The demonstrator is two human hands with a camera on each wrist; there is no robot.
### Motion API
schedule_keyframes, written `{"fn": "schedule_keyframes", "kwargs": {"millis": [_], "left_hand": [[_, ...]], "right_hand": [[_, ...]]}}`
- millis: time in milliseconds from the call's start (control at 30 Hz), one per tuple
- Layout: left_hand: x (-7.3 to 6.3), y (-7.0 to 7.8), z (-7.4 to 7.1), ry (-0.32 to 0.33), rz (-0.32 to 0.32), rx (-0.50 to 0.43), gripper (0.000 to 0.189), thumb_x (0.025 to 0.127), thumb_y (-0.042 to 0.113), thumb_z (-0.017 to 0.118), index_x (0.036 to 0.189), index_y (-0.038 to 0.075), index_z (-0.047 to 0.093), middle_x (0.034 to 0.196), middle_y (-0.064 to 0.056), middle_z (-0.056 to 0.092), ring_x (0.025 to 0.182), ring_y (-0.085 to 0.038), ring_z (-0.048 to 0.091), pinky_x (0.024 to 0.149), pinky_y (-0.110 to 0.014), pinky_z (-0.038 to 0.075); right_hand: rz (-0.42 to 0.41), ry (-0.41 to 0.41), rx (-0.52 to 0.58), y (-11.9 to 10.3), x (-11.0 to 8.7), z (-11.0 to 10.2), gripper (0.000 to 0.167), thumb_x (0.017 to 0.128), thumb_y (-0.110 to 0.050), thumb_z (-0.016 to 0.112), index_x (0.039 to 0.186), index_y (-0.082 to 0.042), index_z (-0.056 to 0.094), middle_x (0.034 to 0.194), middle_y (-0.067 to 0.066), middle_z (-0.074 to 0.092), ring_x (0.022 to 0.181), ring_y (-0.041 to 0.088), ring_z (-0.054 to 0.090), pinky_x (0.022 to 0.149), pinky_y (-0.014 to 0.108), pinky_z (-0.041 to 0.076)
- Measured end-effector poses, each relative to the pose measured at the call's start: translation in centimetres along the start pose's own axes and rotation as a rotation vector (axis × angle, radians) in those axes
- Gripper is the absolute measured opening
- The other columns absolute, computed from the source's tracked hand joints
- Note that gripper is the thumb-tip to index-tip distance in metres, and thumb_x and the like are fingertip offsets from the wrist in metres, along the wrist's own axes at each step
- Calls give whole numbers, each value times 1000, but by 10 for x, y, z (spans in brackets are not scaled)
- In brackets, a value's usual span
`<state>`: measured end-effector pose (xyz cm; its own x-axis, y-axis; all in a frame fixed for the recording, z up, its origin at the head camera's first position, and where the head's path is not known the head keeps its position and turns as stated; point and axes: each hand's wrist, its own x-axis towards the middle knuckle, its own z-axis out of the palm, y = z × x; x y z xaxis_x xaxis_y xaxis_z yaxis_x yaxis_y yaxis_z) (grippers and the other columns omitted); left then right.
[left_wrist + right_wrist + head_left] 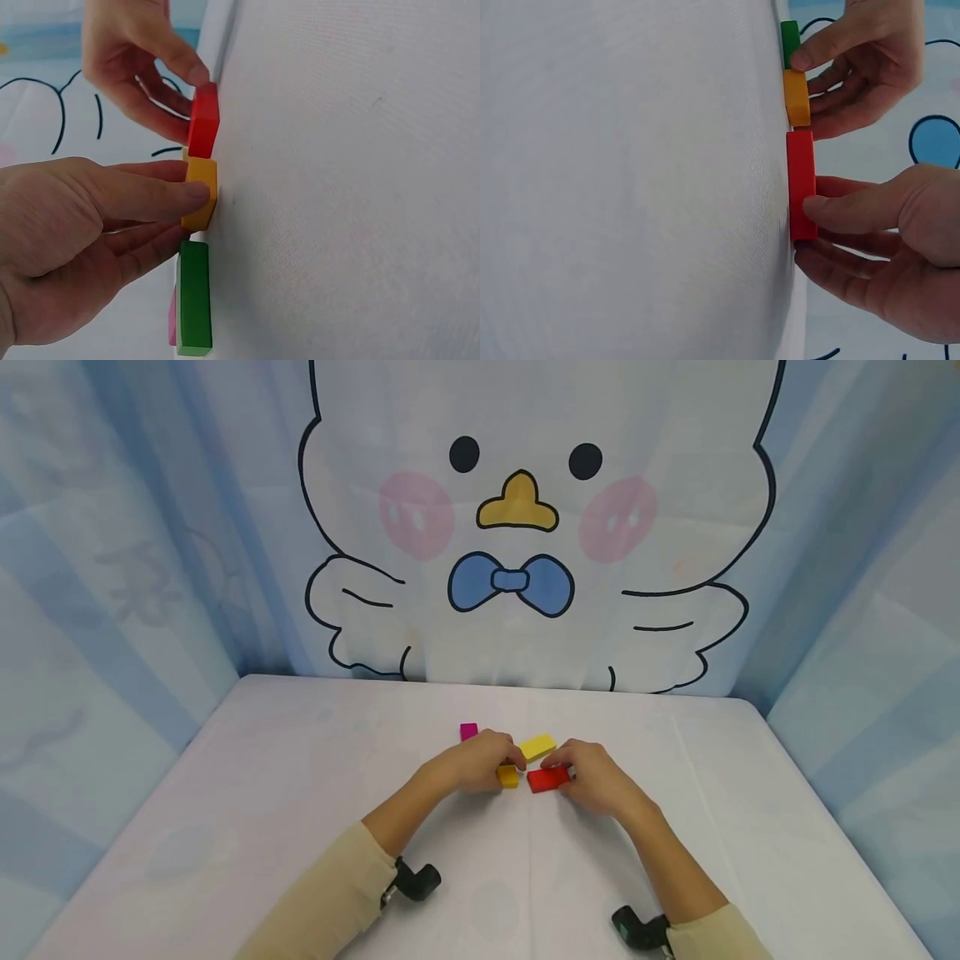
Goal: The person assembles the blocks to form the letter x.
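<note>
My left hand (pixel 480 762) grips an orange-yellow block (pixel 508 777) on the white tabletop, its thumb on the near face in the left wrist view. Just to the right, my right hand (pixel 597 777) holds a longer red block (pixel 546 779) between thumb and fingers. A narrow gap separates the two blocks in the head view. Behind them lies a bright yellow block (pixel 537 747), close to the fingers of both hands. To the left of the orange-yellow block, a green block (pixel 194 300) shows in the left wrist view; in the head view my left hand hides it.
A magenta block (pixel 468 732) lies just behind my left hand. White cloth covers the table (pixel 285 810), whose far edge meets a curtain (pixel 517 643) printed with a cartoon bird. More blue and white curtain hangs on both sides.
</note>
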<state>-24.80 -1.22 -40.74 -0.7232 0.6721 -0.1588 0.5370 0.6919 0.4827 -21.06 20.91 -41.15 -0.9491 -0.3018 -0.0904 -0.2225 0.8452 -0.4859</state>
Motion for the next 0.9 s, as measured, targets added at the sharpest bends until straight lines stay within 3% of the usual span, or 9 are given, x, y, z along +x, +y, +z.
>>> {"fn": "schedule_keyframes", "kwargs": {"millis": [467, 700, 900], "left_hand": [[-1, 4, -1, 7, -11, -3, 33, 89, 8, 82, 121, 14, 77, 116, -1, 69, 107, -14, 61, 103, -29, 56], [-10, 8, -1, 3, -20, 2, 31, 88, 12, 84, 118, 14, 78, 108, 1, 71, 100, -12, 62, 95, -23, 57], [-17, 11, 3, 23, -35, -53, 29, 87, 12, 85, 115, 13, 79, 105, 2, 70, 96, -11, 63, 89, -20, 58]], "right_hand": [[14, 5, -23, -2, 3, -1, 33, 88, 7, 74, 116, -10, 78, 115, 10, 71, 105, 26, 63, 98, 46, 59], [26, -5, -20, -3, 3, -1, 32, 89, 5, 74, 116, -10, 78, 113, 9, 70, 104, 26, 62, 97, 44, 60], [30, -10, -17, -5, 3, -1, 32, 89, 4, 75, 117, -11, 79, 114, 8, 71, 106, 27, 63, 98, 44, 59]]}}
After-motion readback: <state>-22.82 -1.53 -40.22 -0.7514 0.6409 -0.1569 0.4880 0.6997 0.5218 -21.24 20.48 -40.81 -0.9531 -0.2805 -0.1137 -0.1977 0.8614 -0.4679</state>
